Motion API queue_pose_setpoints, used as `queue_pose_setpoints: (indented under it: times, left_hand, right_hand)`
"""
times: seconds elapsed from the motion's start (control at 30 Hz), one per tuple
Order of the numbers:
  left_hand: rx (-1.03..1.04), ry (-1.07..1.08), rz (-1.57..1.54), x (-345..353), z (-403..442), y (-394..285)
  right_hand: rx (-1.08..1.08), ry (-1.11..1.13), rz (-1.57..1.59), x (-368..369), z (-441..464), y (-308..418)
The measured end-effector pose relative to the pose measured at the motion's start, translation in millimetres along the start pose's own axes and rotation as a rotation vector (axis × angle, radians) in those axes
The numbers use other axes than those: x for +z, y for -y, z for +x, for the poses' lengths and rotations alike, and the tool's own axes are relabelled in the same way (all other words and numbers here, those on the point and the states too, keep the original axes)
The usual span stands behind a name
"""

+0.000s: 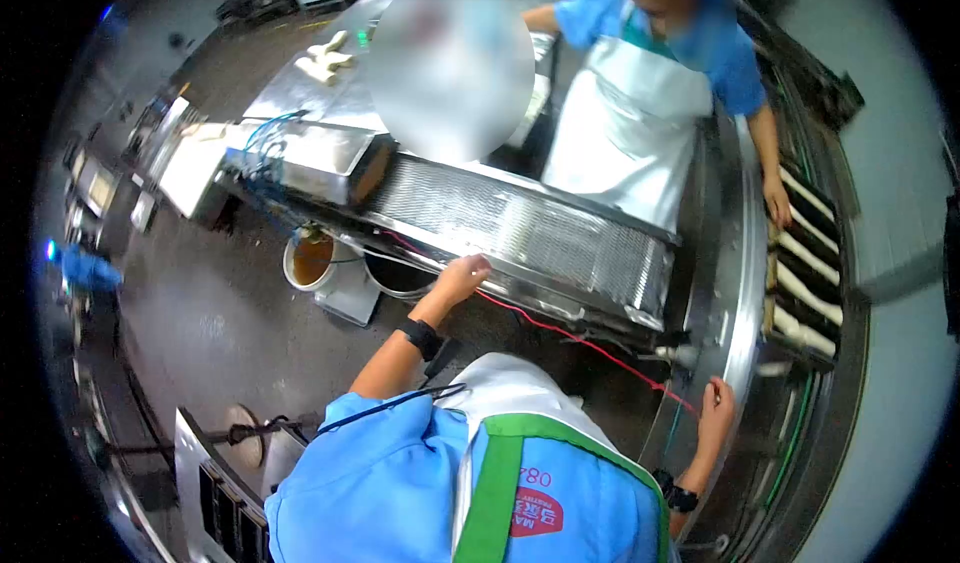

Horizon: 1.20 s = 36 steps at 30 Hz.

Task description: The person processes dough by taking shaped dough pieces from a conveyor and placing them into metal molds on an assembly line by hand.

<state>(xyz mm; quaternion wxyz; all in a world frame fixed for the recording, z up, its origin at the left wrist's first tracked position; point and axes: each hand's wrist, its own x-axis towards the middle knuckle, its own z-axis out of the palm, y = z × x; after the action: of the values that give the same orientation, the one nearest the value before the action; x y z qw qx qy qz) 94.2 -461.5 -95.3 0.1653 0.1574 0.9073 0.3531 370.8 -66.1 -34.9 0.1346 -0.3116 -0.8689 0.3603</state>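
Shirt, both hands' fingers curled by cord, grip unclear, bucket of brown liquid

Red cord: we record one thin, bright red line, a slight curve in its length, neither coiled nor knotted where we see it.
Cord, place: we find it along the conveyor's near side, slanting away beyond the right-hand end; a red stretch also shows farther left.
Conveyor: we note a long, silvery metal mesh bed between metal side rails.
Conveyor, pose: we see it lying roughly flat, running obliquely; its bed is bare.
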Motion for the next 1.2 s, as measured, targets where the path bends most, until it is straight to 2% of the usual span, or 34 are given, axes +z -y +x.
queue_pose_setpoints:
  times: [0.1,0.13,0.27,0.33,0.4,0.43,0.57,0.63,0.7,0.73,0.8,0.83,0.87,0.9,1.03,1.1,1.17,1.2]
  left_hand:
    - [-0.171,-0.106,0.008,-7.9,-19.4,16.8]
    - [-0.131,-0.125,0.017,-9.8,-24.1,24.6]
    - [-0.132,-0.25,0.04,-13.6,-24.5,44.1]
    - [-0.124,-0.303,0.069,-7.2,-18.2,59.5]
    - [-0.222,-0.359,0.162,-5.4,-10.3,54.6]
    - [-0.247,-0.413,0.201,-2.9,-7.4,55.4]
    - [-0.168,-0.5,0.294,6.3,-8.5,59.4]
    - [-0.184,-0.469,0.299,10.9,-7.8,62.3]
    - [-0.216,-0.361,0.297,23.0,-16.7,61.2]
    - [-0.223,-0.289,0.28,25.6,-18.6,62.5]
    - [-0.206,-0.31,0.258,17.4,-19.0,63.6]
    - [-0.188,-0.345,0.241,9.7,-16.1,64.4]
    - [-0.232,-0.296,0.252,-1.4,-8.5,65.7]
    - [-0.265,-0.216,0.262,-9.0,-3.4,67.5]
    - [-0.178,-0.461,0.397,-32.6,20.2,102.0]
    - [-0.214,-0.485,0.405,-55.1,40.4,114.8]
    - [-0.112,-0.542,0.523,-69.6,60.9,143.0]
    - [-0.161,-0.507,0.512,-76.0,74.9,151.0]
  right_hand:
    - [-0.105,0.069,-0.053,15.1,6.0,-2.7]
    - [-0.138,0.079,-0.04,20.1,6.8,1.3]
    - [-0.051,0.154,-0.026,26.5,-3.5,27.2]
    - [-0.091,0.124,-0.053,31.5,-6.0,-0.4]
    - [0.009,0.132,-0.07,28.0,-10.8,-12.3]
    - [-0.007,0.13,-0.066,26.3,-13.3,-24.9]
    - [-0.077,0.165,-0.131,16.1,-16.8,-32.4]
    - [-0.1,0.194,-0.205,17.6,-14.2,-25.3]
    - [-0.292,0.085,-0.31,7.1,-24.6,-25.4]
    - [-0.281,0.089,-0.322,8.3,-26.4,-28.2]
    - [-0.019,0.166,-0.114,17.8,-25.5,-23.1]
    - [-0.034,0.19,-0.145,23.6,-20.1,-11.7]
    - [-0.068,0.173,-0.08,36.9,-10.8,-13.3]
    - [-0.006,0.205,-0.092,36.0,-13.4,13.8]
    - [-0.048,0.21,-0.15,39.2,-10.9,46.0]
    - [-0.054,0.234,-0.149,41.5,-6.0,54.8]
    - [0.006,0.239,-0.149,37.9,-9.2,64.0]
    - [0.033,0.227,-0.151,37.6,-14.1,73.4]
